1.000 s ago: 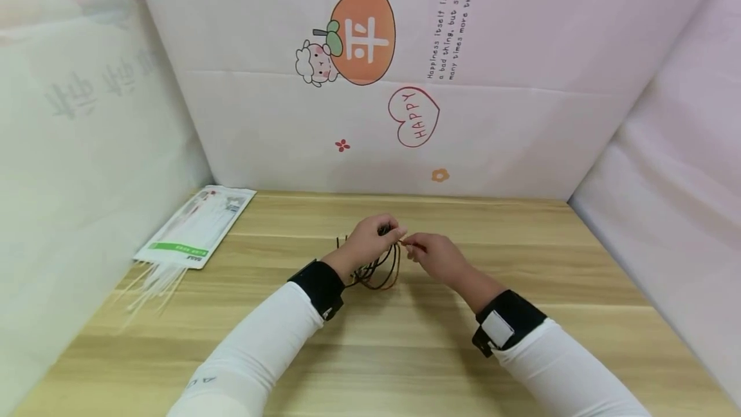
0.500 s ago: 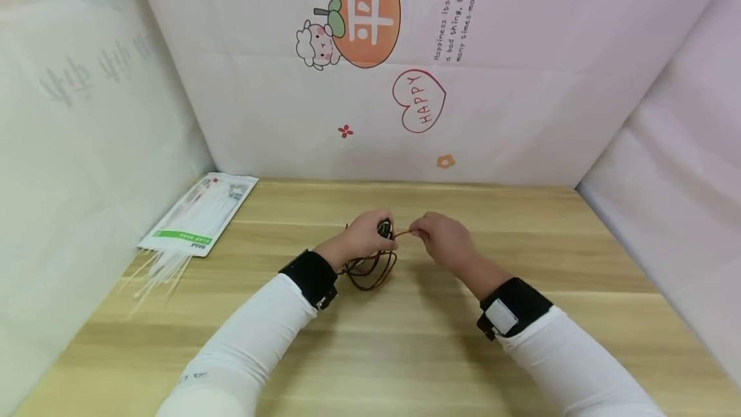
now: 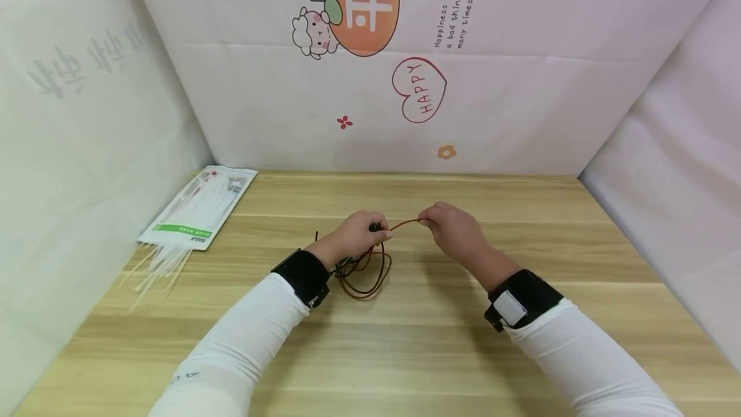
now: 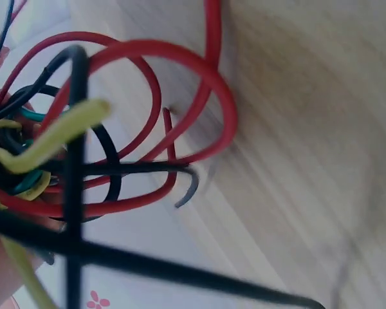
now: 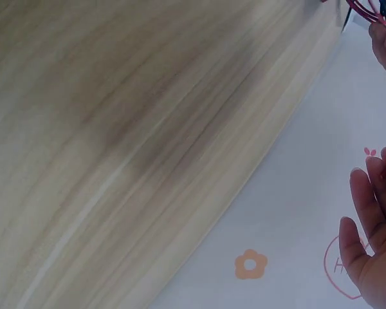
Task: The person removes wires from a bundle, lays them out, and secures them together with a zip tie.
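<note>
My left hand [image 3: 360, 235] grips a tangled bundle of thin wires [image 3: 379, 287] above the middle of the table. In the left wrist view the bundle shows a red wire [image 4: 229, 106] in loops, black wires [image 4: 148, 267], a yellow wire [image 4: 83, 125] and some green. From the left hand, a red wire [image 3: 403, 224] runs to my right hand [image 3: 457, 231], whose thumb and fingers pinch it. The right wrist view shows several fingers [image 5: 354, 254] of the right hand spread apart; its pinching tips are cut off by the frame edge.
A white packet [image 3: 199, 204] with a green stripe lies at the table's back left, with white cable ties [image 3: 164, 266] sticking out. White printed cloth [image 3: 278, 101] walls the wooden table [image 3: 405, 359] at the back and both sides.
My right hand has moved right, away from the left, drawing a longer stretch of red wire out of the bundle. My left hand has shifted slightly left with the bundle. The head view has tilted down.
</note>
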`<state>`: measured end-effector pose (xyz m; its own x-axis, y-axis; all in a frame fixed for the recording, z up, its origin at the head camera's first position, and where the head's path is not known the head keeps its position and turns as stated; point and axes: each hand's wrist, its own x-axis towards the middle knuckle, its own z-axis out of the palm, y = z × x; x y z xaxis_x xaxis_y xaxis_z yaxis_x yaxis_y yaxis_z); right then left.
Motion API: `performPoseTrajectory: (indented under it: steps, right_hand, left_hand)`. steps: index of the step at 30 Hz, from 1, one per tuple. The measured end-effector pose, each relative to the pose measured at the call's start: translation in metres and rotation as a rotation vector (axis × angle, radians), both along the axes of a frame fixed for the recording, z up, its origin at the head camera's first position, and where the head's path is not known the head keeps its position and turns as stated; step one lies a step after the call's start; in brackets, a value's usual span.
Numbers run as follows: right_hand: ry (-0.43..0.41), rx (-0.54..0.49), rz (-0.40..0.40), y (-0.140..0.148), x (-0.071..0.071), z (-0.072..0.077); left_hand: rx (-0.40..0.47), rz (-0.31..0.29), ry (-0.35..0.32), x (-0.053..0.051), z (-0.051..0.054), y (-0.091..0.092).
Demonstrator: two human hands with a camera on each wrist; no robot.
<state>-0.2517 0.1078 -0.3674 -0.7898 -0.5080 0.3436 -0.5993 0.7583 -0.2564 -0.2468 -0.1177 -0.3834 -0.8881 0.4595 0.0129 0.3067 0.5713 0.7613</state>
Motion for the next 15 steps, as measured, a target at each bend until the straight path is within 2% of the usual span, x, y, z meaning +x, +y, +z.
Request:
performPoseTrajectory:
  steps: [4,8,12,15]
  right_hand:
    - [0.060,0.011,0.007,-0.001,-0.001,0.003]
    - [0.126,0.011,-0.027,0.003,-0.003,0.005]
    - [0.126,0.014,-0.038,0.007,-0.004,0.006]
    - [0.096,0.016,-0.046,0.010,-0.006,0.007]
  left_hand:
    - [-0.006,-0.005,-0.015,0.000,0.001,-0.004]
    - [-0.049,-0.025,-0.029,0.002,0.004,-0.010]
    - [-0.135,-0.037,0.001,0.005,0.006,-0.014]
    - [-0.200,-0.052,0.076,0.004,0.005,-0.018]
